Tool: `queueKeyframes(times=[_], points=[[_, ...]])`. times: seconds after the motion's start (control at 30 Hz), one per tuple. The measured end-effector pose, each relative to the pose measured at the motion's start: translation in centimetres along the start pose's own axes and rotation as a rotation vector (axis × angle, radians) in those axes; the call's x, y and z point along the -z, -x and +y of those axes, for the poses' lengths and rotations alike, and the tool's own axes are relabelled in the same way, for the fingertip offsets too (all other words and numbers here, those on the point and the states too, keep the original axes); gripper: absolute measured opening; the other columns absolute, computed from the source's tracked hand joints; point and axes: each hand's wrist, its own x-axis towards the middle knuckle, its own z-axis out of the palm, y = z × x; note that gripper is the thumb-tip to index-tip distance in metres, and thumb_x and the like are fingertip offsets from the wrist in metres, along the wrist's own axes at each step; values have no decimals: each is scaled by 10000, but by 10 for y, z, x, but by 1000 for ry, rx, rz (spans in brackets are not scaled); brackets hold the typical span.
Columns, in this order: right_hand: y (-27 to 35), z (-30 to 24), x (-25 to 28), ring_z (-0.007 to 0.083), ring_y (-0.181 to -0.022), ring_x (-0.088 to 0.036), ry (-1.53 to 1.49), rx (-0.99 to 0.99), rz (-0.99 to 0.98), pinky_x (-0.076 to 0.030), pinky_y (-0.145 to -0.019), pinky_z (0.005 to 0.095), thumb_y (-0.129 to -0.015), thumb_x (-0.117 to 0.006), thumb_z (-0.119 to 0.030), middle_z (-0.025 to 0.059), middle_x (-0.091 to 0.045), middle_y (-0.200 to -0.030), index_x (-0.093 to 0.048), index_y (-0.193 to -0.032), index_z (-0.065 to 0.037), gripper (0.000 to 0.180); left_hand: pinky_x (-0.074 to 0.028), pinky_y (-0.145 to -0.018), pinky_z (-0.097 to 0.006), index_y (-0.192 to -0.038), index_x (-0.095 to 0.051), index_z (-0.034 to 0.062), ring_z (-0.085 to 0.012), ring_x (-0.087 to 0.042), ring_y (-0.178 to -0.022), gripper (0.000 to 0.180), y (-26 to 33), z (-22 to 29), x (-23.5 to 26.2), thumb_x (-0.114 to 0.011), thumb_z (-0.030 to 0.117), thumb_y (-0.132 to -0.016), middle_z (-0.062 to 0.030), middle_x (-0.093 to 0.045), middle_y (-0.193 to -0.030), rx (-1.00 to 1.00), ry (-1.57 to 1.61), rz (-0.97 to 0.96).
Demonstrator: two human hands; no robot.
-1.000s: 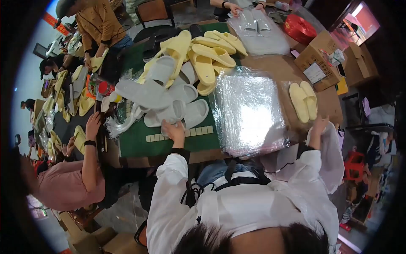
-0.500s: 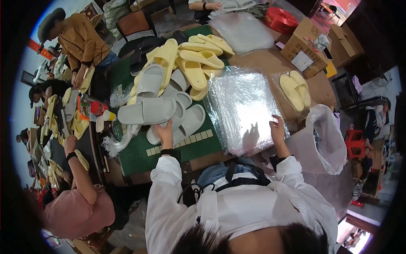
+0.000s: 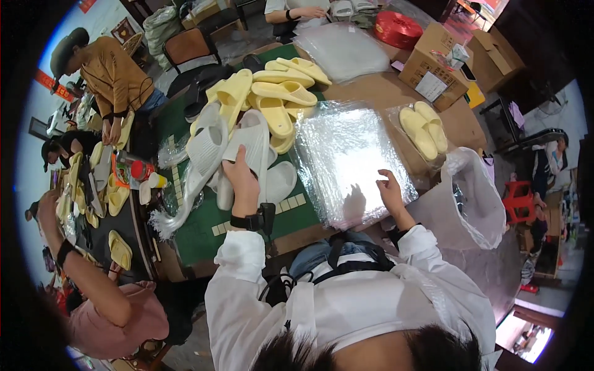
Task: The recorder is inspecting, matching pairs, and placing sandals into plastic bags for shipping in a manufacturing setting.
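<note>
My left hand [image 3: 242, 180] grips a white slide sandal [image 3: 252, 143] at its near end, in a heap of white sandals [image 3: 207, 151] on the green table mat [image 3: 204, 229]. Behind them lies a pile of pale yellow sandals [image 3: 275, 93]. My right hand [image 3: 391, 190] rests with fingers spread on the near right part of a stack of clear plastic bags [image 3: 346, 157] and holds nothing. A bagged pair of yellow sandals [image 3: 424, 130] lies to the right of the stack.
A large clear plastic sack [image 3: 479, 198] hangs open at the table's right edge. Cardboard boxes [image 3: 436, 68] and a red tape roll [image 3: 396, 28] stand at the far right. Other people work on the left at a dark table [image 3: 133, 226] with yellow sandals.
My right hand has moved left from the sack side onto the stack of clear bags. My left hand has closed on a white sandal in the heap.
</note>
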Motion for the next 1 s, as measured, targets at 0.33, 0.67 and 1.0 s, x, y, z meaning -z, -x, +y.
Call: queueKeyframes(times=[0.33, 0.67, 1.0], points=[[7, -37, 26, 238, -1090, -462, -353, 37, -627, -427, -874, 340, -783, -633, -87, 121, -423, -1253, -270, -1329, -90, 655, -402, -821, -275, -1244, -249, 9, -167, -485, -986, 507, 137, 7, -118, -548, 26, -835, -112, -484, -1136, 3, -16, -372], [12, -103, 36, 221, -1220, -341, -675, 104, -424, -327, -993, 347, -673, -600, 64, 112, -329, -1314, -154, -1361, -41, 827, -393, -882, -277, -1337, -108, -8, -195, -492, -1049, 631, 183, -69, -160, -507, 6, -849, -181, -484, -1153, 133, -42, -780], [-44, -21, 79, 196, -943, -538, -501, 71, 16, -431, -805, 297, -754, -499, -43, 126, -515, -1136, -298, -1311, -28, 592, -437, -692, -344, -896, -575, 11, -283, -541, -798, 142, 201, -147, -88, -525, 132, -840, -132, -562, -883, -109, -883, -1192]])
